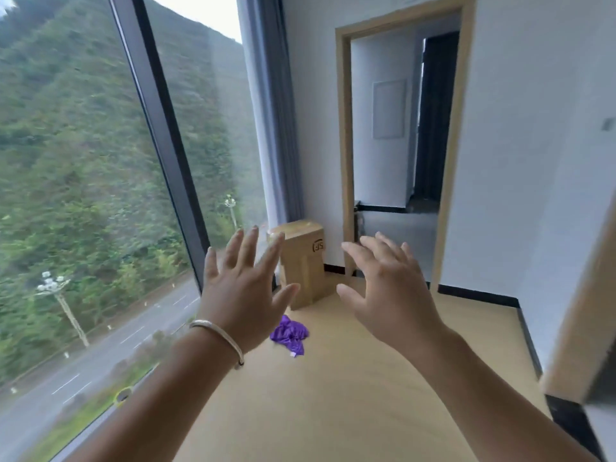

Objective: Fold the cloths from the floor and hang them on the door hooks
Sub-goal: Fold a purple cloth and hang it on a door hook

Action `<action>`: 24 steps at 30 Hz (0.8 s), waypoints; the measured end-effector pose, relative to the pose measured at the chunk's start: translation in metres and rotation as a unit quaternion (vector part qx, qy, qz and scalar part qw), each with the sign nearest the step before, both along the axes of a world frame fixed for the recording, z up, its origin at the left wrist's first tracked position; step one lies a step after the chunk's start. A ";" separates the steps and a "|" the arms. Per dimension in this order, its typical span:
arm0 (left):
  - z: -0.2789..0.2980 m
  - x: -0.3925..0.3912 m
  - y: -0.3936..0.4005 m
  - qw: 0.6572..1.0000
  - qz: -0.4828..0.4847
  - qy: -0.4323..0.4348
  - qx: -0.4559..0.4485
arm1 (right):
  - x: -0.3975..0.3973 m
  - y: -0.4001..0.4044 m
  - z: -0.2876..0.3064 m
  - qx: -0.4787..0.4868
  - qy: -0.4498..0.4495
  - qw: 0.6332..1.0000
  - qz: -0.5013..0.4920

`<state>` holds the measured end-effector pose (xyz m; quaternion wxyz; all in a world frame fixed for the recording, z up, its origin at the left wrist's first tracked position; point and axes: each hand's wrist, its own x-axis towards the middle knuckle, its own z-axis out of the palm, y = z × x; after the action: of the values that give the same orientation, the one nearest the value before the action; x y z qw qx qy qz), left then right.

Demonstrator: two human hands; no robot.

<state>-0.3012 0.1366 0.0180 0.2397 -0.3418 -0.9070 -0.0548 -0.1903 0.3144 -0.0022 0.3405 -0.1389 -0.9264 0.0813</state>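
Purple cloth point(289, 334): one, crumpled, lay on the wooden floor point(333, 395) just before the cardboard box point(305, 261). Left hand point(243, 291): raised above and left of the cloth, fingers spread, holding nothing; bracelet point(218, 338) at wrist. Right hand point(390, 295): raised right of the cloth, fingers spread, empty. Doorway point(400, 145): right of the box. Window point(100, 195): left of the box.
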 end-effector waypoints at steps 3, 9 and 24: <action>-0.007 0.001 0.052 0.999 -0.051 -0.002 0.001 | 0.017 0.044 -0.008 -0.007 -0.010 0.999 -0.047; -0.022 -0.004 0.139 0.989 -0.144 -0.023 0.003 | 0.037 0.110 -0.026 -0.028 -0.034 0.991 -0.128; -0.044 -0.157 0.358 0.971 -0.236 -0.046 0.001 | -0.072 0.284 -0.029 -0.026 -0.078 0.966 -0.246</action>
<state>-0.4579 0.4942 -0.0257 0.1786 -0.5433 -0.8106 -0.1259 -0.2625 0.5989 -0.0316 0.2726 -0.3770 -0.8851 0.0080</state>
